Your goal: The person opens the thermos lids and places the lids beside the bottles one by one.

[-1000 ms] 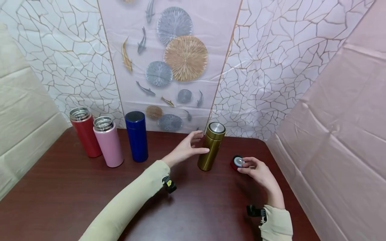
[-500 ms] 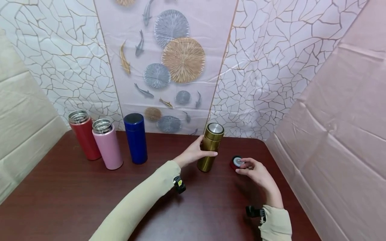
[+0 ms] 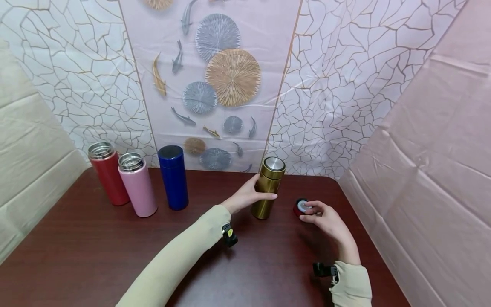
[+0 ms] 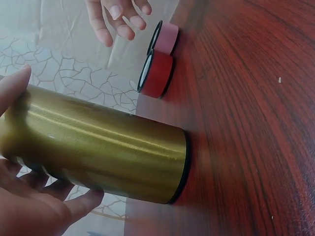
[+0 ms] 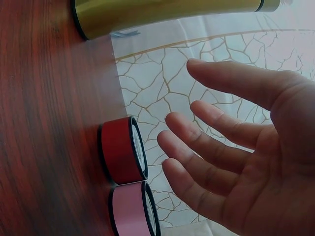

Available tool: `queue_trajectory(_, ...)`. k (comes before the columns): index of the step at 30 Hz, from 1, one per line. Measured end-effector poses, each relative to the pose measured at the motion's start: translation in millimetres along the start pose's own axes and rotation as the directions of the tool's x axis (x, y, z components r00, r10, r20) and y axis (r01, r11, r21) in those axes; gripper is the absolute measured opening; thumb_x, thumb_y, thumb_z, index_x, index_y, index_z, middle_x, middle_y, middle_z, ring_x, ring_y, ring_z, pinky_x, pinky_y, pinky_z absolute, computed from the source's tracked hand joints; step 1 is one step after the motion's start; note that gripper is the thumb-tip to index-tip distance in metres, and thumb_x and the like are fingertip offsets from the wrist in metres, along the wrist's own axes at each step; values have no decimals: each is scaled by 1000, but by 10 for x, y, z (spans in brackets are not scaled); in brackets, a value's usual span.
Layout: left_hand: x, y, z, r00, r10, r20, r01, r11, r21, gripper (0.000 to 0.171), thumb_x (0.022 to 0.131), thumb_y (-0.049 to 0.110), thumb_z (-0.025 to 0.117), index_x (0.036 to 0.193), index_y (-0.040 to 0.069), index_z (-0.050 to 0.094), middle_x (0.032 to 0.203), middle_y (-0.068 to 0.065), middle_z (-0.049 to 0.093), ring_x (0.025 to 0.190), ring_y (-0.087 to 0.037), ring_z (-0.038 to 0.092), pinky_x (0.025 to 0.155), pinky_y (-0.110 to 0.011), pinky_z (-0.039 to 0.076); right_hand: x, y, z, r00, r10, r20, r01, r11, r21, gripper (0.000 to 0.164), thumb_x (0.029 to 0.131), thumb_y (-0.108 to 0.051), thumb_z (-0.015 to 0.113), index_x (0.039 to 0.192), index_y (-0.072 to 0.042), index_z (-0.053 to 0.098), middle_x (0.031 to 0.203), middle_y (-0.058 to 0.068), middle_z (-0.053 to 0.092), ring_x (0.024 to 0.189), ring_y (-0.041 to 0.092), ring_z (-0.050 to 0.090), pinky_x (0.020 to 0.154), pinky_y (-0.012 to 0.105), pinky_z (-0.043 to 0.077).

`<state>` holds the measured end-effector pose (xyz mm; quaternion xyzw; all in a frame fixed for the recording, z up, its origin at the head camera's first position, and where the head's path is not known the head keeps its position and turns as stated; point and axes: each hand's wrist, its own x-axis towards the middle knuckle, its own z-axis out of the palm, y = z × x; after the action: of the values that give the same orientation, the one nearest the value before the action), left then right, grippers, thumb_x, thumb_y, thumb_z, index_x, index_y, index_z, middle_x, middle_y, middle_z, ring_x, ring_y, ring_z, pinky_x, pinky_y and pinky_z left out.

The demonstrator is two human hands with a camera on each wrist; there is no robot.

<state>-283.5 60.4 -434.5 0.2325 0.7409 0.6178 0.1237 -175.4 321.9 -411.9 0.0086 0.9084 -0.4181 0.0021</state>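
Note:
A gold thermos bottle with a silver-topped lid stands upright on the table. My left hand grips its body from the left, thumb across the front and fingers curled behind, as the left wrist view shows. Over on the right, my right hand hovers above two bottle caps, its fingers relaxed and holding nothing. The red cap and the pink cap sit side by side, touching, in the right wrist view. From the head, the right hand hides the pink cap.
To the left stand a blue thermos with its lid on, a pink thermos and a red thermos, both lidless with steel mouths showing. Patterned cloth hangs behind the dark red wooden table.
My left hand has moved right and closed around the gold thermos, which it was reaching beside a second ago. The right hand has stayed nearly still above the caps.

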Motion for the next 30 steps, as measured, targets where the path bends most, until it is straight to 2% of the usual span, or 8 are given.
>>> queue_trajectory(8,-52,15,-21,1000,-14,-25,15,1000,8,83,78,41,86,147,19,45,133,-1,59,121,-20,56,105,-44,42,4,-7,23,1000,-6,2,6,1000,3,54,86,-16,80,130,6,58,112,25,69,96,26,65,76,27,49)
queue_trajectory(15,-109,58,-59,1000,-13,-16,13,1000,4,83,77,41,87,146,16,47,129,0,60,117,-19,58,103,-43,44,-4,-13,18,1000,-13,3,13,1000,-8,53,86,-18,80,130,5,58,112,24,69,99,29,65,76,28,49)
queue_trajectory(20,-179,174,-154,1000,-4,-8,4,1000,17,84,78,43,86,147,17,46,129,-2,60,116,-20,59,100,-44,46,-8,-48,2,1000,-28,7,28,1000,-1,54,86,-18,80,129,5,58,111,22,69,100,31,65,77,27,49)
queue_trajectory(30,-455,481,-450,1000,12,-14,-9,985,172,82,75,54,85,142,21,52,122,2,64,110,-17,62,95,-42,48,31,-203,-76,999,-37,32,38,999,-20,54,89,-23,79,132,1,57,113,20,68,101,30,66,79,31,48)
